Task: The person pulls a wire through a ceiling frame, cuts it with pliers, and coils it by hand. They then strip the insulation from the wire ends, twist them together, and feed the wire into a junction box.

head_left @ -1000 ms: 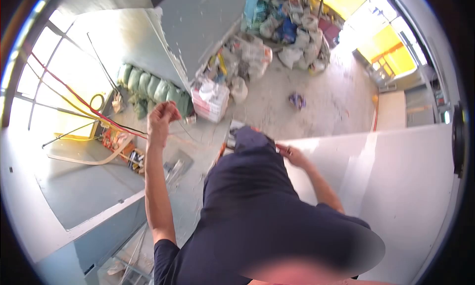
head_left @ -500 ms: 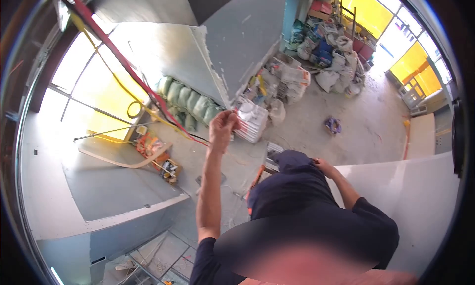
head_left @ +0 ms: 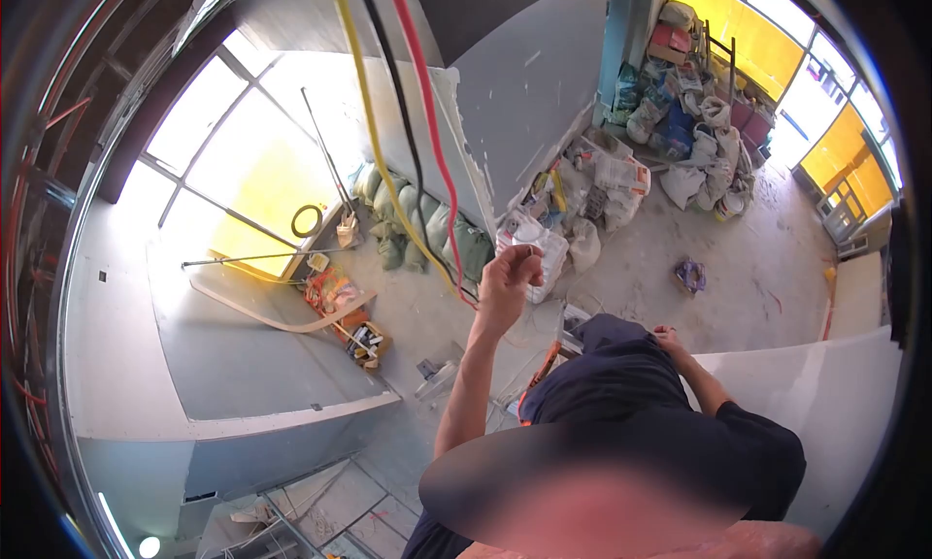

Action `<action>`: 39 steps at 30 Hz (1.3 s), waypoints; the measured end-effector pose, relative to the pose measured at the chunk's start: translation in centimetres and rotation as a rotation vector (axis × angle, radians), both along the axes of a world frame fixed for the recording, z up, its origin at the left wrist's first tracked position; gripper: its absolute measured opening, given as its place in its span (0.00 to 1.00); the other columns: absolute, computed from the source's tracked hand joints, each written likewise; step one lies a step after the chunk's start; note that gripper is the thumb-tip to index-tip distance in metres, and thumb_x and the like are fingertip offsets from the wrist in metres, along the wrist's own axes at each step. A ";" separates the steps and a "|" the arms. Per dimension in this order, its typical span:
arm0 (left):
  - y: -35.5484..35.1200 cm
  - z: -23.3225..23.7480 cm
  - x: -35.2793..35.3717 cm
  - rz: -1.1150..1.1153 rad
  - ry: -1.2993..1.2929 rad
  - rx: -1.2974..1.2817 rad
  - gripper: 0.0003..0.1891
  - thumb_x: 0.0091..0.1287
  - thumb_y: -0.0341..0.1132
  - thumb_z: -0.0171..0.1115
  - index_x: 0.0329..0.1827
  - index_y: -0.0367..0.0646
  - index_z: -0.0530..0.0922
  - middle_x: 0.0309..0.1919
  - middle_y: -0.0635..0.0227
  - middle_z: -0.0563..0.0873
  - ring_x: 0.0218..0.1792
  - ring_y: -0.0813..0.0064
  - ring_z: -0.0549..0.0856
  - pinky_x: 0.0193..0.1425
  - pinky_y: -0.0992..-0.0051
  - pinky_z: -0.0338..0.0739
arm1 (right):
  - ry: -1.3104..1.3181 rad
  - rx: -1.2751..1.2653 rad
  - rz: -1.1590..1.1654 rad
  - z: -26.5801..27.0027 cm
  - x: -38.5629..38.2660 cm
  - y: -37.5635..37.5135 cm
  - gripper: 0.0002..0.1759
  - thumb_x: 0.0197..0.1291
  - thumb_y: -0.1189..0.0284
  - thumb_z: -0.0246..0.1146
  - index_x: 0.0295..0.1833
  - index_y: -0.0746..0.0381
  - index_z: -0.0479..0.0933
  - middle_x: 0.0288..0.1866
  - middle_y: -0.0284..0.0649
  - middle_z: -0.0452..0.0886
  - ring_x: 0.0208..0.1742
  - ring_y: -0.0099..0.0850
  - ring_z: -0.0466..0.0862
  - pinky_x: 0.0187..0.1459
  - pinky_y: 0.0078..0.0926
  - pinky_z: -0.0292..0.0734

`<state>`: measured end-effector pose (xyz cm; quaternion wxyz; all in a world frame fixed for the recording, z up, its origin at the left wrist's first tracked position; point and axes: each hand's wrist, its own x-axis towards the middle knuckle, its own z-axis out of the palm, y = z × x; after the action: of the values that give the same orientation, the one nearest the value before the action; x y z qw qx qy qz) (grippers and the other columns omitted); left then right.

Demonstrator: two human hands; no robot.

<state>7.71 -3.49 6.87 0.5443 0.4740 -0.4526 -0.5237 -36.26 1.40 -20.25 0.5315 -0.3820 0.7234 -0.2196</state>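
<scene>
Yellow, black and red electrical wires (head_left: 427, 132) hang from overhead in a slack curve. Their lower ends meet the outer edge of my left hand (head_left: 512, 282), which is raised with its fingers curled closed; the part of the wires behind the hand is hidden. Low by my thigh, against the dark trousers (head_left: 621, 334), rests my right hand (head_left: 670, 340). Its fingers are bent inward, and what they hold, if anything, does not show.
Green sacks (head_left: 417, 224) line the foot of the grey wall (head_left: 534, 83). White bags (head_left: 607, 176) and a pile of filled sacks (head_left: 694, 132) lie further right. A box of tools (head_left: 367, 345) stands left on the floor. A white panel (head_left: 796, 384) curves along my right.
My view has shifted, and my left hand sits further right and slightly lower. The wires now hang steeper and more spread apart. My right hand stays at my thigh.
</scene>
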 end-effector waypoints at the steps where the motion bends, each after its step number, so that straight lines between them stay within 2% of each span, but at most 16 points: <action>1: 0.5 0.3 0.2 -0.011 -0.012 -0.039 0.08 0.75 0.29 0.59 0.49 0.32 0.79 0.31 0.72 0.81 0.31 0.82 0.80 0.40 0.78 0.78 | -0.244 0.036 -0.071 2.5 1.1 0.4 0.16 0.60 0.65 0.71 0.49 0.61 0.79 0.47 0.36 0.82 0.52 0.24 0.80 0.54 0.25 0.77; 2: 0.9 0.4 0.5 -0.015 -0.264 -0.141 0.08 0.75 0.28 0.59 0.49 0.32 0.79 0.31 0.72 0.81 0.31 0.83 0.79 0.40 0.79 0.77 | -0.265 0.032 0.106 0.7 -1.2 1.0 0.17 0.61 0.65 0.71 0.51 0.62 0.79 0.49 0.36 0.82 0.53 0.24 0.80 0.55 0.26 0.77; 4: 0.9 2.5 0.0 -0.031 -0.155 -0.159 0.07 0.75 0.28 0.59 0.49 0.32 0.79 0.31 0.72 0.81 0.32 0.83 0.79 0.40 0.79 0.77 | -0.281 -0.025 0.273 -0.4 -2.9 -1.3 0.18 0.61 0.66 0.71 0.53 0.62 0.79 0.51 0.37 0.82 0.54 0.24 0.80 0.56 0.27 0.77; 6: 3.0 3.1 -0.4 -0.047 -0.040 -0.103 0.07 0.75 0.28 0.59 0.49 0.32 0.79 0.31 0.72 0.81 0.32 0.83 0.79 0.41 0.79 0.76 | -0.013 0.065 0.542 2.2 -3.8 -1.6 0.25 0.62 0.66 0.69 0.63 0.63 0.76 0.53 0.41 0.85 0.54 0.29 0.84 0.55 0.32 0.80; 8: 3.2 3.9 -0.5 -0.078 -0.049 -0.108 0.07 0.74 0.28 0.59 0.49 0.32 0.78 0.31 0.72 0.81 0.32 0.83 0.79 0.41 0.79 0.76 | 0.612 -0.621 0.777 10.4 -0.7 -3.4 0.17 0.64 0.71 0.66 0.57 0.65 0.81 0.47 0.38 0.87 0.49 0.28 0.85 0.53 0.30 0.80; 10: 3.4 4.6 -0.5 -0.099 -0.076 -0.122 0.07 0.74 0.27 0.59 0.49 0.32 0.78 0.31 0.72 0.81 0.32 0.83 0.79 0.41 0.79 0.76 | 0.078 -0.537 0.480 23.8 6.4 -5.6 0.12 0.64 0.75 0.65 0.51 0.65 0.84 0.44 0.40 0.88 0.46 0.29 0.87 0.52 0.29 0.80; 11: 3.7 5.0 -0.6 -0.108 -0.107 -0.103 0.07 0.74 0.27 0.58 0.49 0.32 0.78 0.31 0.72 0.81 0.32 0.83 0.79 0.41 0.79 0.76 | -0.073 -0.597 0.479 30.6 9.7 -5.2 0.10 0.65 0.76 0.64 0.49 0.65 0.85 0.43 0.40 0.88 0.46 0.29 0.87 0.51 0.28 0.80; 12: 3.9 5.5 -0.7 -0.099 -0.146 -0.105 0.07 0.73 0.24 0.57 0.50 0.32 0.79 0.33 0.71 0.82 0.34 0.82 0.79 0.42 0.79 0.75 | -0.224 -0.655 0.484 36.8 12.1 -4.4 0.08 0.66 0.76 0.63 0.48 0.64 0.85 0.41 0.40 0.89 0.45 0.30 0.87 0.51 0.27 0.80; 14: 3.4 4.7 -0.6 -0.090 -0.134 -0.146 0.07 0.74 0.25 0.57 0.50 0.32 0.79 0.33 0.71 0.82 0.34 0.82 0.79 0.42 0.79 0.75 | -0.197 -1.046 0.804 45.8 14.0 -2.3 0.12 0.69 0.71 0.61 0.53 0.64 0.82 0.46 0.45 0.88 0.49 0.36 0.87 0.51 0.30 0.81; 16: 4.1 4.1 -0.4 -0.063 -0.219 -0.170 0.07 0.74 0.25 0.56 0.50 0.32 0.79 0.32 0.70 0.82 0.33 0.81 0.80 0.41 0.78 0.76 | -0.455 -1.639 0.640 49.4 17.9 0.4 0.20 0.70 0.62 0.60 0.62 0.62 0.77 0.49 0.52 0.86 0.52 0.42 0.85 0.53 0.36 0.80; 18: 4.5 4.9 -0.5 -0.052 -0.177 -0.144 0.07 0.74 0.25 0.56 0.50 0.33 0.79 0.32 0.70 0.82 0.33 0.82 0.80 0.41 0.78 0.76 | -0.245 -1.926 0.693 51.2 17.7 0.9 0.24 0.71 0.53 0.57 0.63 0.58 0.74 0.57 0.54 0.80 0.55 0.44 0.82 0.56 0.39 0.77; 19: 4.6 5.6 -0.5 -0.073 -0.150 -0.156 0.07 0.74 0.25 0.57 0.50 0.33 0.80 0.31 0.70 0.82 0.33 0.82 0.80 0.40 0.78 0.76 | -0.321 -2.135 0.403 52.9 17.9 2.4 0.25 0.72 0.52 0.54 0.65 0.57 0.72 0.62 0.52 0.75 0.59 0.44 0.78 0.59 0.41 0.73; 22: 5.7 6.0 0.0 -0.057 -0.207 -0.124 0.07 0.74 0.27 0.58 0.50 0.33 0.79 0.31 0.70 0.82 0.33 0.82 0.80 0.40 0.77 0.76 | -0.481 -2.465 0.405 55.8 18.3 4.0 0.25 0.73 0.53 0.53 0.65 0.58 0.72 0.62 0.51 0.75 0.60 0.44 0.77 0.60 0.40 0.73; 26: 7.0 4.6 0.5 -0.047 -0.133 -0.137 0.07 0.74 0.28 0.58 0.49 0.33 0.79 0.30 0.70 0.82 0.33 0.82 0.80 0.40 0.77 0.76 | -0.510 -2.518 0.408 56.2 17.8 4.2 0.25 0.73 0.53 0.52 0.66 0.58 0.71 0.63 0.51 0.74 0.61 0.43 0.76 0.61 0.40 0.71; 32: 8.2 3.8 0.8 -0.029 -0.148 -0.082 0.07 0.73 0.27 0.58 0.48 0.30 0.79 0.28 0.69 0.82 0.31 0.82 0.80 0.38 0.77 0.76 | -0.258 -2.135 0.376 51.5 17.5 -0.7 0.25 0.74 0.54 0.51 0.67 0.59 0.70 0.65 0.50 0.73 0.62 0.42 0.75 0.62 0.39 0.70; 39: 6.7 3.6 -0.2 -0.052 -0.169 -0.100 0.08 0.74 0.28 0.58 0.49 0.32 0.79 0.29 0.70 0.82 0.31 0.83 0.80 0.39 0.77 0.76 | -0.167 -2.063 0.321 50.1 16.2 -2.7 0.25 0.74 0.56 0.49 0.68 0.60 0.68 0.66 0.49 0.71 0.64 0.41 0.74 0.64 0.38 0.68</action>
<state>7.48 3.19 10.46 0.5134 0.4767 -0.5347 -0.4726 -20.09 -1.30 29.83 0.0188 -0.7251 0.0869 -0.6829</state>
